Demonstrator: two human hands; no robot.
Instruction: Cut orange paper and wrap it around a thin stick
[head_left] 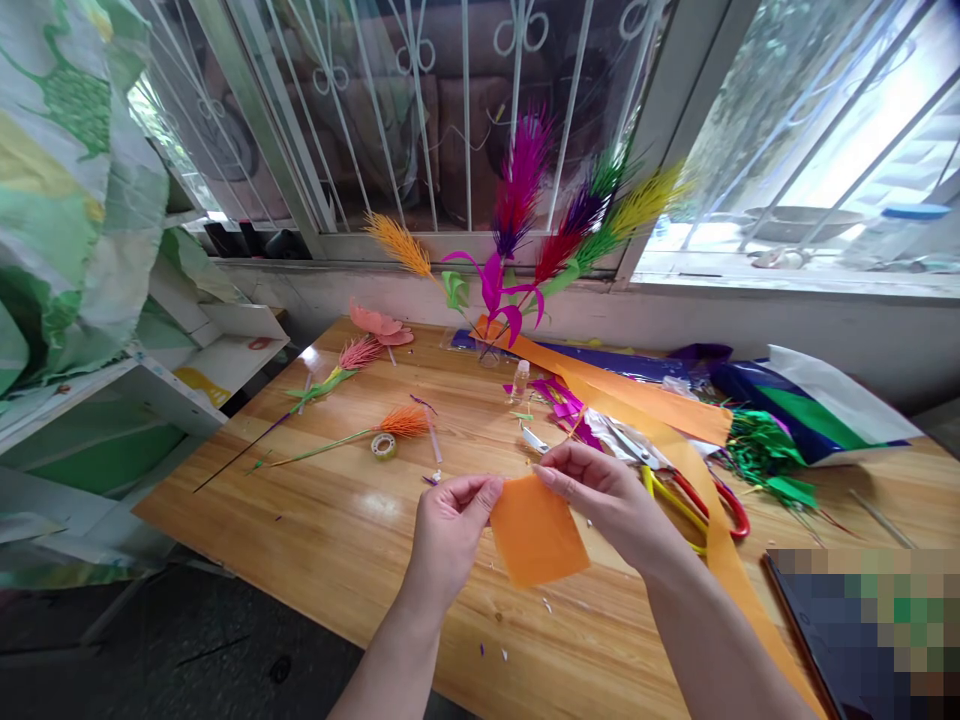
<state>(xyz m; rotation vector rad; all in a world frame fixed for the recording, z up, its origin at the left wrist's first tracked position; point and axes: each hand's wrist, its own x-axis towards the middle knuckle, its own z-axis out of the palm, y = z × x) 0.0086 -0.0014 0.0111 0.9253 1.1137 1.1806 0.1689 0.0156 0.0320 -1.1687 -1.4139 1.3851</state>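
Note:
Between my two hands hangs a square piece of orange paper (pixel 540 535), held by its upper corners above the wooden table. My left hand (pixel 452 530) pinches the top left corner between thumb and fingers. At the top right corner, my right hand (pixel 604 497) grips the sheet the same way. Scissors with red handles (pixel 724 500) and scissors with yellow handles (pixel 679 510) lie beside my right forearm. A long orange paper strip (pixel 652 425) runs past them along the table. Left of my hands are an orange tufted flower stem (pixel 401 422) and a roll of tape (pixel 383 446).
Colourful plume stems (pixel 521 190) stand in a clear holder at the back. A small bottle (pixel 521 380) is near them. Pink flowers (pixel 379 325) lie back left. Green shredded strips (pixel 765 445) and rolled sheets (pixel 810 400) lie right; a dark-edged, pixelated device (pixel 802 620) occupies the front right.

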